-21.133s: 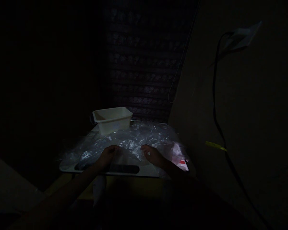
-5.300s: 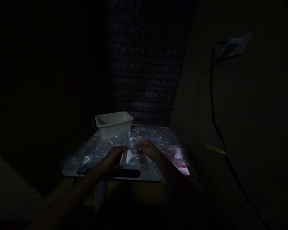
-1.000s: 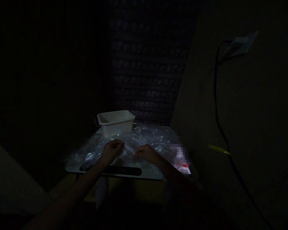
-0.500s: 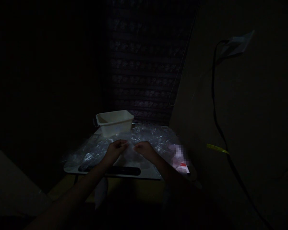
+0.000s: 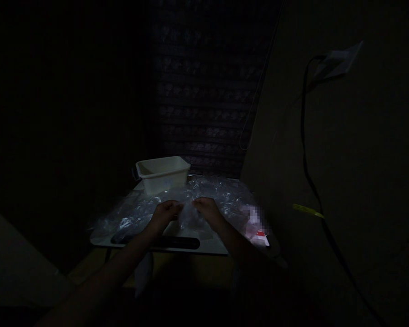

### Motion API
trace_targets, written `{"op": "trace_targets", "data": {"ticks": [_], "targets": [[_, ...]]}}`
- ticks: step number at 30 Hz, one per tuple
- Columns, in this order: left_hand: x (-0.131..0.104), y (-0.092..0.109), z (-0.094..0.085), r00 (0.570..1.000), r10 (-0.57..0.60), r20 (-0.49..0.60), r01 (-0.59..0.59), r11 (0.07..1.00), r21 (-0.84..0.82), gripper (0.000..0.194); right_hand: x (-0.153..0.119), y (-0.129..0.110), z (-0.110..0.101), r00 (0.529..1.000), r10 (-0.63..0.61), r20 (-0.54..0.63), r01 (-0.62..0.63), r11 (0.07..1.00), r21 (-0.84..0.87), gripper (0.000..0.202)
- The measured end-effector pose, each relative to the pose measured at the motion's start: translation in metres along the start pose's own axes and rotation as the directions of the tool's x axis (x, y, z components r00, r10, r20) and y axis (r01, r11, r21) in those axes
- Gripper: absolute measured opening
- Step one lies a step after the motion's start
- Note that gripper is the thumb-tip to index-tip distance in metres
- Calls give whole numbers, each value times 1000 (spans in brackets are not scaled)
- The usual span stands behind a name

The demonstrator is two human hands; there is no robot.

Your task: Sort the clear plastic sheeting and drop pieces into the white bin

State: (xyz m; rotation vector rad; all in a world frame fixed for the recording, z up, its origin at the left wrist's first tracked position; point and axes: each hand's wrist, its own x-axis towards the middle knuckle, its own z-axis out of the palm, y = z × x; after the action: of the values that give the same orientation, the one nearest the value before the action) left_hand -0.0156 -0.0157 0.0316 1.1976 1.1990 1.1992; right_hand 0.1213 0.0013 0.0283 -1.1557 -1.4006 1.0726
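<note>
Plastic bag (image 5: 188, 217), clear, located between both hands above the near side of the bench (image 5: 209, 244); left hand (image 5: 164, 213) and right hand (image 5: 206, 209) each pinch its upper part. White tub (image 5: 165, 178) stands behind, beside loose plastic (image 5: 225, 195).

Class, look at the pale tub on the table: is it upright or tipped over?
Upright: the tub has its open rim facing up, with its walls rising above the table.
</note>
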Motion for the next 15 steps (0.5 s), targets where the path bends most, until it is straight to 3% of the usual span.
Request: {"op": "trace_targets", "data": {"ticks": [5, 10, 15], "targets": [[-3, -2, 5, 999, 38, -8, -38, 999, -26, 29, 2, 1, 7, 993, -71, -96, 67, 997, -42, 20], [-3, 3, 9, 959, 210, -188, -179, 969, 168, 30, 0, -1, 18, 973, -179, -144, 167, 982, -90, 25], [-4, 9, 15, 939, 298, -174, -259, 941, 216, 27, -3, -4, 20, 944, -264, -198, 223, 953, -207, 31]]}}
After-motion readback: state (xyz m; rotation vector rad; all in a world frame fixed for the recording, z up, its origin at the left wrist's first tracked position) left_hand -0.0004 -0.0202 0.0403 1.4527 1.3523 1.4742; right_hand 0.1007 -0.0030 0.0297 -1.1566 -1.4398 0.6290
